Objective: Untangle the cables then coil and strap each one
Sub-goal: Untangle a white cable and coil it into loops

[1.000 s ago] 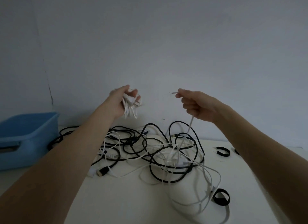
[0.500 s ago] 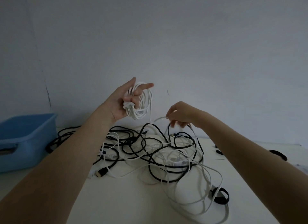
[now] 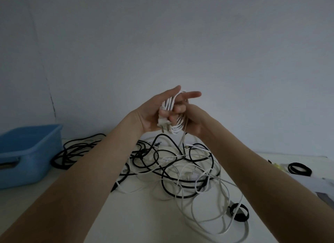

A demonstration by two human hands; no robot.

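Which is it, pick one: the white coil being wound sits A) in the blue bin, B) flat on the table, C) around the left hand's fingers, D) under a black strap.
C: the white coil loops around the left hand raised above the tangle.

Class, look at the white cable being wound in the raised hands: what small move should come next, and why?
Probably one more wrap: the right hand should draw up the slack and lay another loop over the white coil held in the left hand. The white strand under the coil trails into the tangle, so it isn't ready for strapping.
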